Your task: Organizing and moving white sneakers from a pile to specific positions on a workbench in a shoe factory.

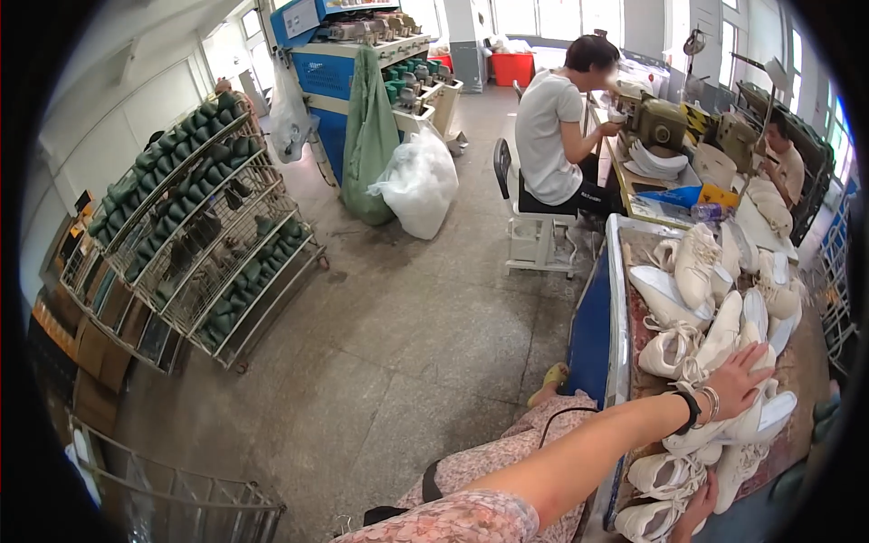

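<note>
A heap of cream lace-up sneakers covers the metal-edged table on my right. My left arm stretches across to it, and my left hand lies with fingers spread on the sneakers, a black band and bangles at its wrist. Just under that hand, a sneaker turns its pale sole upward. Lower down, my right hand is in among the nearest sneakers, touching a lace-up sneaker. Its fingers are partly hidden between the shoes, so its grip is unclear.
Beyond the table, a person sits on a stool beside a sewing machine; another person is farther right. A wire rack of dark green shoe forms stands left. White plastic bag and green sack rest by a blue machine.
</note>
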A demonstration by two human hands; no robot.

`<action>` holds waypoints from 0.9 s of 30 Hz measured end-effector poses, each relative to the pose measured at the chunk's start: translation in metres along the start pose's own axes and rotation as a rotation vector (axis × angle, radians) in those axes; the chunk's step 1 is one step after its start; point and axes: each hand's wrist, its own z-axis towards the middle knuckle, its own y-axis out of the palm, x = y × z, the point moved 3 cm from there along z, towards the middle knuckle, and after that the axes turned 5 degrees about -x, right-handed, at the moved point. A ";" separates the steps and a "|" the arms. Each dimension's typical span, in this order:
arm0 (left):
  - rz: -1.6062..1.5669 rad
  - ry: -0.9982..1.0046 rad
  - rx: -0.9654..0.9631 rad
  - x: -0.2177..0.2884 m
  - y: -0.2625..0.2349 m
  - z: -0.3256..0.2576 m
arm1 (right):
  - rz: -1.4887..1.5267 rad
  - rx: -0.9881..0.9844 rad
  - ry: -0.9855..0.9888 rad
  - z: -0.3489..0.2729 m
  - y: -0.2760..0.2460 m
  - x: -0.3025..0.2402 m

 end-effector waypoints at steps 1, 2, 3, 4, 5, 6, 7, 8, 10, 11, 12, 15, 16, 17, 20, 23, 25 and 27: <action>0.003 -0.008 -0.003 0.000 -0.001 0.000 | 0.003 -0.007 0.004 0.001 0.000 -0.004; -0.003 0.004 -0.003 0.004 0.002 0.001 | -0.026 -0.005 0.015 -0.001 -0.005 -0.008; -0.008 0.022 -0.002 0.007 0.002 0.005 | -0.055 0.001 0.021 0.000 -0.009 -0.010; -0.034 0.013 -0.033 0.009 0.004 0.008 | -0.050 0.017 0.020 0.001 -0.013 -0.001; -0.038 0.013 -0.039 0.010 0.005 0.009 | -0.050 0.021 0.027 -0.001 -0.015 0.001; -0.034 0.017 -0.034 0.010 0.006 0.010 | -0.047 0.028 0.035 0.000 -0.016 0.001; -0.030 0.022 -0.028 0.009 0.008 0.012 | -0.045 0.035 0.043 0.000 -0.017 0.000; -0.030 0.021 -0.029 0.009 0.009 0.013 | -0.023 0.026 0.062 0.001 -0.016 0.002; -0.013 -0.001 -0.039 0.001 0.008 0.008 | -0.070 -0.028 0.142 -0.005 0.001 -0.081; -0.019 0.002 -0.040 0.003 0.010 0.009 | -0.134 -0.050 0.225 -0.011 0.001 -0.115; -0.018 0.009 -0.043 0.005 0.010 0.009 | -0.134 -0.051 0.226 -0.013 0.000 -0.122; -0.024 0.020 -0.042 0.008 0.009 0.010 | -0.139 -0.045 0.275 -0.015 -0.005 -0.102; -0.031 0.026 -0.036 0.010 0.007 0.011 | -0.219 -0.016 0.175 -0.013 -0.012 -0.067; -0.035 0.029 -0.041 0.011 0.009 0.011 | -0.300 0.017 0.081 -0.013 -0.017 -0.045; -0.021 0.026 -0.033 0.009 0.007 0.009 | -0.270 0.016 0.102 -0.013 -0.013 -0.046; -0.018 0.029 -0.024 0.007 0.005 0.009 | -0.288 -0.009 0.168 -0.010 -0.011 -0.054; -0.008 0.022 -0.030 0.007 0.005 0.009 | -0.248 -0.002 0.097 -0.012 -0.007 -0.072; -0.009 0.018 -0.031 0.007 0.004 0.009 | -0.203 0.003 0.026 -0.012 -0.005 -0.079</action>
